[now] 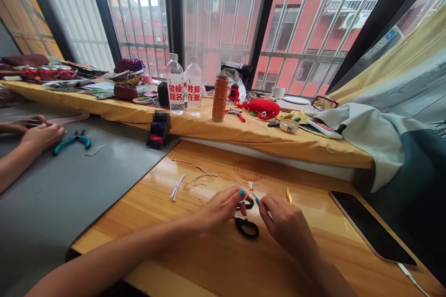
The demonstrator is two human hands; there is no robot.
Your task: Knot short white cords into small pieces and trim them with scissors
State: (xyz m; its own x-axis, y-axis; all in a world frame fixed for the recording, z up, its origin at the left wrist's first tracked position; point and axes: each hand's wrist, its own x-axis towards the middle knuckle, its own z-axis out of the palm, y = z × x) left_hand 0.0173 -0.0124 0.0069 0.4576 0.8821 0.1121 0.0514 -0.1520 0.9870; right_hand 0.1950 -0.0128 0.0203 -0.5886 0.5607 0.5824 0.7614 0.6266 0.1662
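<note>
My left hand (225, 205) is closed in a pinch on a small bundle of thin white strips (251, 186), bound with brown thread near its top. Close beside it, my right hand (284, 217) has thumb and forefinger pressed together at the lower end of the bundle; what they grip is too small to make out. Under and between the hands lie black-handled scissors (246, 228), partly hidden by my left fingers. A loose coil of brown thread (247, 172) rests just beyond the bundle. Left of it are white strips (177, 187) and a thread-wrapped pale twig-like piece (205, 175).
A phone (372, 227) with a white cable lies at right. On the cloth-covered sill stand two water bottles (176, 86) and a brown thread spool (220, 98). At left, another person's hands (43, 134) work near teal pliers (72, 142) on a grey mat (104, 171).
</note>
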